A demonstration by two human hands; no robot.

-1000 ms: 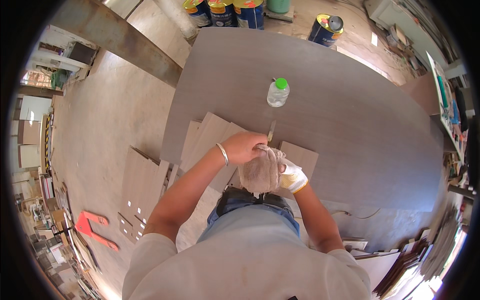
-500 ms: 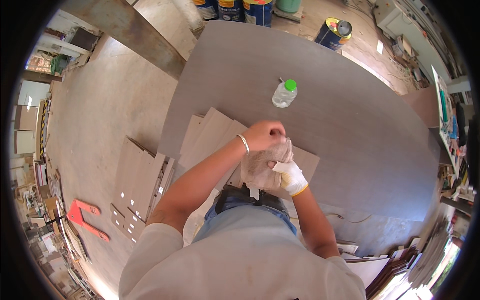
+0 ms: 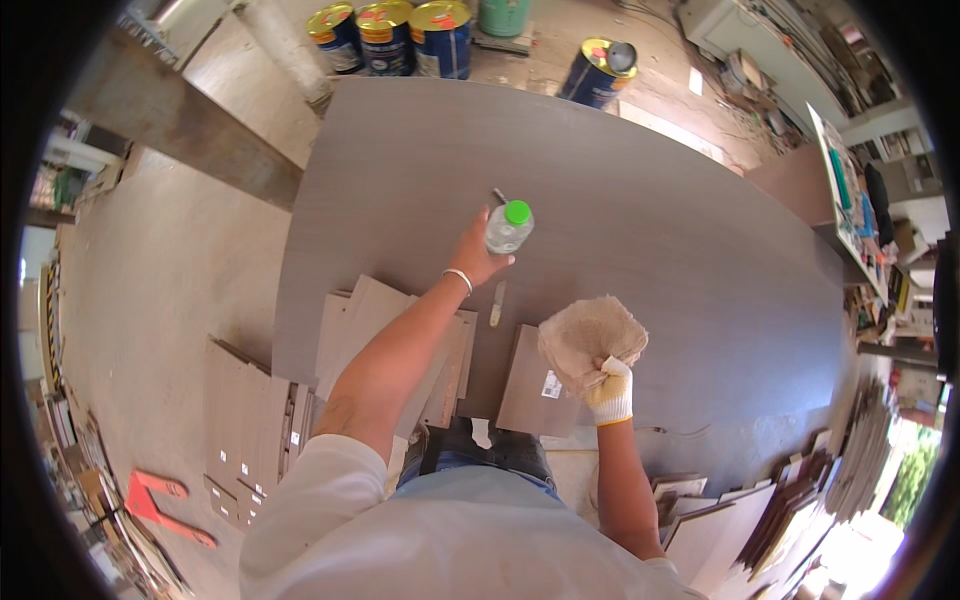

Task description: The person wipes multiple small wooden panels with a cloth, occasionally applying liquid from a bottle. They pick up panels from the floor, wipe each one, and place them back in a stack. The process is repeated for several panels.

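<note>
My left hand (image 3: pixel 478 250), bare with a bracelet at the wrist, is closed round the side of a clear plastic bottle (image 3: pixel 508 235) with a green cap. The bottle stands on the wide grey-brown board (image 3: pixel 690 260). My right hand (image 3: pixel 610 395), in a white glove with a yellow cuff edge, grips a beige rag (image 3: pixel 590 340) by its near edge. The rag spreads out over the board. Just beyond the bottle lies a small dark stick-like item (image 3: pixel 499 194). Nearer to me is a slim pale object (image 3: pixel 497 303) whose kind I cannot make out.
Cut wood-grain panels (image 3: pixel 370 310) lie by my left forearm, and a labelled panel (image 3: pixel 530 385) is close to my waist. More panels (image 3: pixel 245 410) are stacked at the left. Blue drums (image 3: pixel 440 45) stand beyond the board, and a steel beam (image 3: pixel 190 115) crosses at far left.
My left hand has left the rag and reached forward to the bottle. My right hand has carried the rag to the right, where it now hangs more spread out. The view has shifted.
</note>
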